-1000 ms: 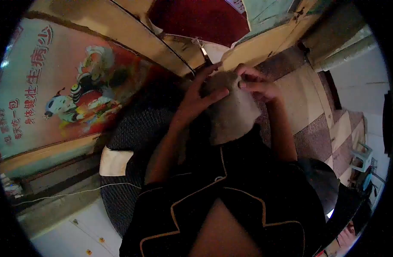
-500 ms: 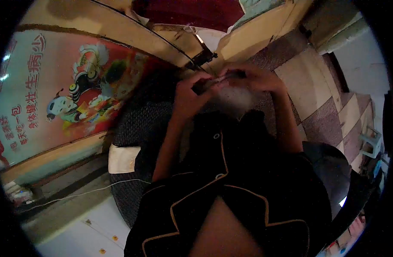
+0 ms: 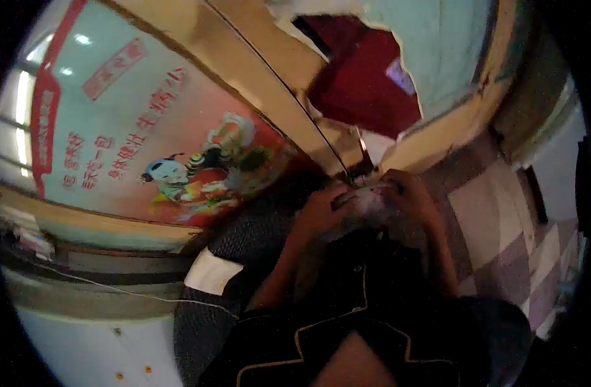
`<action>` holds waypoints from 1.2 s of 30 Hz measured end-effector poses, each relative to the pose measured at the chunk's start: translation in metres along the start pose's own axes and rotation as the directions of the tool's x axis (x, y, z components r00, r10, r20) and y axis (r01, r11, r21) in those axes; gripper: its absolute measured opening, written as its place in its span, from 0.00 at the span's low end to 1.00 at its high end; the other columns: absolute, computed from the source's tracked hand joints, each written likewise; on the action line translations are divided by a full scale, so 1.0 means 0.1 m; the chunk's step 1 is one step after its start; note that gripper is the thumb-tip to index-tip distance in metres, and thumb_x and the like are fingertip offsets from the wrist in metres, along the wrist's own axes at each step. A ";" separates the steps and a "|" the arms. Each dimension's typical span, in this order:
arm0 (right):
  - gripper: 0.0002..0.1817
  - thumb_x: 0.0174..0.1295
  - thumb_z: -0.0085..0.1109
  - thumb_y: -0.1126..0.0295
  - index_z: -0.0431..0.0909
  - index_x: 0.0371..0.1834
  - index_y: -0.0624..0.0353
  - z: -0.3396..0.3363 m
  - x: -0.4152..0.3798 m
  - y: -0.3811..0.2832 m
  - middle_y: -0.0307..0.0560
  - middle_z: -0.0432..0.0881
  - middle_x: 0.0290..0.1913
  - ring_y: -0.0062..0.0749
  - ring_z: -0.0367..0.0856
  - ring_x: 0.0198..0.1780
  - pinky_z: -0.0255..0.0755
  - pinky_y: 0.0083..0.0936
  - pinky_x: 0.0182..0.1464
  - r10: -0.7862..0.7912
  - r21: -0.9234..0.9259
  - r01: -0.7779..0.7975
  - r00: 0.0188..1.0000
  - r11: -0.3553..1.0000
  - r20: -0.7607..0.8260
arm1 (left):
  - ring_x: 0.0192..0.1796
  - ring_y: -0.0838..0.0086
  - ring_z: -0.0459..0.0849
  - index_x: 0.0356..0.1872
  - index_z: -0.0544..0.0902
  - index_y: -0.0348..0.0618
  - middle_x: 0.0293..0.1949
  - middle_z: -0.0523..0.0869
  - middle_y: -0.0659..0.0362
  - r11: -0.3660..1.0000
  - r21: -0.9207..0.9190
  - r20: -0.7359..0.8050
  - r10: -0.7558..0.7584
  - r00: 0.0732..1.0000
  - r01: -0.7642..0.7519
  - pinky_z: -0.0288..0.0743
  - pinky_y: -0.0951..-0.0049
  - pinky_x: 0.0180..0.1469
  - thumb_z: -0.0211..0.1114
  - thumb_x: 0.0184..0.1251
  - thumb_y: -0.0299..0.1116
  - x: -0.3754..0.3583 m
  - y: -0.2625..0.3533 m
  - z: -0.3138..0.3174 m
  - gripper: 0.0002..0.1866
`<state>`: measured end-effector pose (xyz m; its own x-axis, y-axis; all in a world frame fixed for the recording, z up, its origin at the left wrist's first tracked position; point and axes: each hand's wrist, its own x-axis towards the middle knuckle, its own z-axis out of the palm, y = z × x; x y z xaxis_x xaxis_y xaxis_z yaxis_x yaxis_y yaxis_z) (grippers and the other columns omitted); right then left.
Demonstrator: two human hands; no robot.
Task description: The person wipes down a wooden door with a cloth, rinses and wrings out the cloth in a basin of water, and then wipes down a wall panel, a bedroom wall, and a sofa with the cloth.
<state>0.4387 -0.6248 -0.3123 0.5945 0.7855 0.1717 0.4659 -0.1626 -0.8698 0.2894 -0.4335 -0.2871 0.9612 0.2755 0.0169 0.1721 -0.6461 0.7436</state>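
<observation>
My left hand (image 3: 325, 208) and my right hand (image 3: 406, 191) are close together in front of my lap, fingers curled inward. A dark patch shows inside the curl of my left hand; blur and dim light hide what it is. Between and just below the hands lies a pale greyish thing (image 3: 374, 205), too smeared to name. Both hands seem to touch it. My dark jacket (image 3: 385, 277) with light piping fills the space below them.
A poster panel (image 3: 198, 129) with red lettering stands at the left. Ahead is a yellowish wooden frame (image 3: 269, 77) with a dark red patch (image 3: 366, 84). A pale flat piece (image 3: 213, 271) lies on the dark woven seat (image 3: 198, 329), near a thin cable (image 3: 140, 295). Checkered floor (image 3: 489, 213) extends right.
My view has tilted upward and turned left, so the poster and frame show more fully. The hands appear lower and further right, still close together with fingers curled.
</observation>
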 end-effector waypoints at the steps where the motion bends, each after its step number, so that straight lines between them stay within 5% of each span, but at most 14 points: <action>1: 0.13 0.60 0.65 0.67 0.82 0.45 0.62 -0.06 0.08 -0.08 0.55 0.85 0.39 0.42 0.84 0.42 0.76 0.34 0.47 -0.045 -0.006 0.045 0.997 0.999 -0.057 | 0.31 0.69 0.81 0.38 0.81 0.37 0.31 0.84 0.49 1.000 0.002 -0.035 0.021 0.999 -0.020 0.76 0.68 0.38 0.70 0.63 0.43 0.08 0.05 -0.07 0.18; 4: 0.12 0.60 0.67 0.66 0.82 0.41 0.62 -0.15 0.34 -0.33 0.53 0.84 0.35 0.38 0.85 0.37 0.76 0.31 0.40 -0.173 -0.069 0.162 0.965 0.984 -0.199 | 0.37 0.55 0.87 0.42 0.84 0.36 0.33 0.85 0.42 0.997 -0.020 -0.130 -0.071 0.989 0.069 0.78 0.61 0.44 0.67 0.63 0.52 0.13 0.29 -0.29 0.24; 6: 0.12 0.60 0.67 0.65 0.82 0.40 0.63 -0.20 0.63 -0.60 0.52 0.84 0.34 0.35 0.85 0.34 0.75 0.29 0.36 -0.262 -0.134 0.233 0.922 0.963 -0.283 | 0.26 0.56 0.82 0.30 0.82 0.34 0.23 0.81 0.42 0.983 0.146 -0.316 -0.064 0.947 0.115 0.75 0.59 0.35 0.66 0.64 0.53 0.27 0.64 -0.58 0.25; 8: 0.12 0.62 0.65 0.63 0.84 0.41 0.59 -0.25 0.92 -0.97 0.56 0.85 0.35 0.52 0.85 0.35 0.78 0.38 0.37 -0.359 -0.097 0.347 0.871 0.933 -0.335 | 0.18 0.55 0.75 0.23 0.78 0.33 0.17 0.76 0.44 0.977 0.206 -0.549 0.073 0.832 0.050 0.71 0.58 0.28 0.66 0.64 0.54 0.44 0.61 -0.70 0.28; 13: 0.11 0.64 0.63 0.63 0.83 0.34 0.61 -0.10 1.51 -1.47 0.60 0.82 0.27 0.55 0.83 0.29 0.76 0.38 0.30 -0.427 -0.045 0.471 0.750 0.881 -0.506 | 0.20 0.50 0.78 0.23 0.79 0.32 0.18 0.77 0.43 0.946 0.318 -0.770 0.219 0.599 0.063 0.71 0.56 0.28 0.68 0.62 0.54 0.71 0.86 -1.24 0.28; 16: 0.12 0.63 0.64 0.63 0.83 0.31 0.62 -0.02 1.68 -1.52 0.59 0.81 0.25 0.56 0.81 0.27 0.73 0.38 0.29 -0.370 -0.056 0.403 0.767 0.914 -0.525 | 0.22 0.47 0.79 0.21 0.79 0.33 0.18 0.78 0.42 0.896 0.444 -0.756 0.390 0.525 -0.027 0.72 0.54 0.31 0.67 0.63 0.53 0.85 0.76 -1.40 0.27; 20: 0.13 0.62 0.65 0.63 0.83 0.30 0.63 -0.02 1.76 -1.67 0.59 0.80 0.23 0.56 0.79 0.25 0.72 0.38 0.27 -0.399 -0.041 0.471 0.696 0.881 -0.597 | 0.23 0.47 0.79 0.22 0.80 0.35 0.18 0.78 0.43 0.879 0.477 -0.732 0.405 0.548 -0.013 0.73 0.54 0.33 0.68 0.63 0.51 0.86 0.92 -1.51 0.25; 23: 0.14 0.62 0.64 0.63 0.83 0.28 0.64 -0.17 1.90 -1.91 0.60 0.79 0.22 0.55 0.79 0.25 0.71 0.37 0.27 -0.401 -0.028 0.494 0.670 0.869 -0.625 | 0.21 0.47 0.76 0.21 0.80 0.36 0.17 0.77 0.45 0.839 0.545 -0.745 0.477 0.467 0.013 0.71 0.56 0.30 0.68 0.64 0.48 0.97 1.17 -1.65 0.23; 25: 0.14 0.63 0.63 0.63 0.83 0.28 0.64 -0.23 2.02 -2.02 0.61 0.80 0.23 0.54 0.80 0.24 0.71 0.37 0.27 -0.496 -0.165 0.552 0.529 0.818 -0.689 | 0.19 0.47 0.71 0.21 0.81 0.36 0.15 0.76 0.45 0.837 0.542 -0.749 0.519 0.412 -0.070 0.67 0.58 0.26 0.69 0.63 0.46 1.01 1.35 -1.77 0.22; 26: 0.14 0.63 0.63 0.63 0.83 0.28 0.64 -0.22 2.00 -2.06 0.61 0.80 0.23 0.54 0.80 0.24 0.71 0.37 0.27 -0.495 -0.168 0.545 0.534 0.822 -0.686 | 0.18 0.47 0.68 0.20 0.80 0.35 0.15 0.74 0.43 0.883 0.423 -0.796 0.468 0.383 -0.201 0.65 0.58 0.24 0.69 0.62 0.43 1.03 1.44 -1.75 0.20; 28: 0.14 0.63 0.63 0.63 0.83 0.30 0.65 -0.20 1.92 -2.14 0.62 0.80 0.24 0.53 0.80 0.24 0.71 0.37 0.28 -0.400 -0.080 0.479 0.617 0.874 -0.678 | 0.18 0.48 0.68 0.21 0.81 0.35 0.15 0.74 0.43 0.881 0.448 -0.789 0.470 0.396 -0.153 0.65 0.58 0.24 0.69 0.62 0.43 1.03 1.39 -1.71 0.20; 32: 0.14 0.63 0.63 0.63 0.84 0.31 0.65 0.01 1.85 -1.83 0.61 0.80 0.25 0.53 0.80 0.24 0.71 0.37 0.28 -0.431 -0.027 0.558 0.608 0.830 -0.667 | 0.16 0.51 0.68 0.22 0.82 0.35 0.15 0.75 0.43 0.893 0.447 -0.804 0.430 0.410 -0.060 0.64 0.58 0.24 0.69 0.62 0.41 0.95 1.11 -1.51 0.18; 34: 0.14 0.64 0.63 0.63 0.84 0.32 0.65 0.02 1.82 -1.85 0.61 0.81 0.25 0.53 0.81 0.25 0.71 0.36 0.28 -0.336 0.044 0.458 0.710 0.888 -0.618 | 0.16 0.52 0.69 0.22 0.82 0.35 0.16 0.75 0.43 0.885 0.455 -0.800 0.453 0.393 -0.093 0.65 0.59 0.24 0.69 0.62 0.41 0.95 1.15 -1.51 0.18; 36: 0.14 0.64 0.62 0.63 0.84 0.32 0.65 -0.06 1.93 -1.94 0.61 0.80 0.25 0.52 0.81 0.25 0.71 0.36 0.28 -0.398 0.010 0.529 0.651 0.849 -0.647 | 0.16 0.52 0.70 0.22 0.82 0.35 0.16 0.75 0.43 0.881 0.455 -0.797 0.468 0.382 -0.129 0.66 0.59 0.24 0.69 0.62 0.41 0.97 1.20 -1.57 0.18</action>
<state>0.4669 -0.4455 -0.1076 0.6254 0.1894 0.7570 0.7034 0.2831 -0.6520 0.3699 -0.3726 -0.0917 0.2759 0.3703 0.8870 0.1259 -0.9288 0.3486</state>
